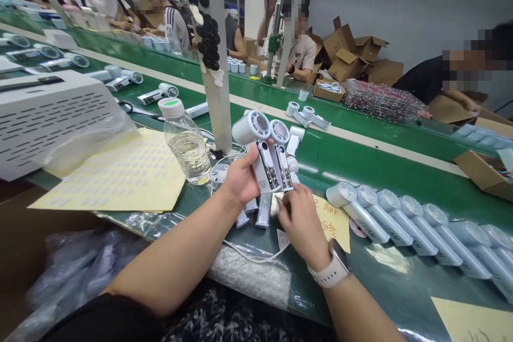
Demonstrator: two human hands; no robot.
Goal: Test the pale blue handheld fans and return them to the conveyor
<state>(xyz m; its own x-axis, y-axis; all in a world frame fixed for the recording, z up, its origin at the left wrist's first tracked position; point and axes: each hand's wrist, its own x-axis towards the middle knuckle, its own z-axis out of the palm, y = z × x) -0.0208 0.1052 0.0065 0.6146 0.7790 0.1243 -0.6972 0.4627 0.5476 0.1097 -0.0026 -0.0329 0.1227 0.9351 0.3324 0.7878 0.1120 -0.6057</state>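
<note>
My left hand (241,179) grips two light-blue handheld fans side by side, raised above the bench. Thumb and fingers close around the handles of the left fan (251,127) and the right fan (279,132). Their handle fronts show circuit boards and round black spots. Just below the handle ends, my right hand (298,211) is closed with fingertips pinched; whatever is in them is too small to make out. Under the held fans lie more fan parts (263,211) and a white cable (256,259), partly hidden by my hands.
Several finished fans (379,219) lie in a row at right. At left stand a water bottle (186,141), a sheet of white stickers (120,176) and a vented white box (60,117). A post (218,91) rises ahead. Co-workers sit across the green conveyor (360,144).
</note>
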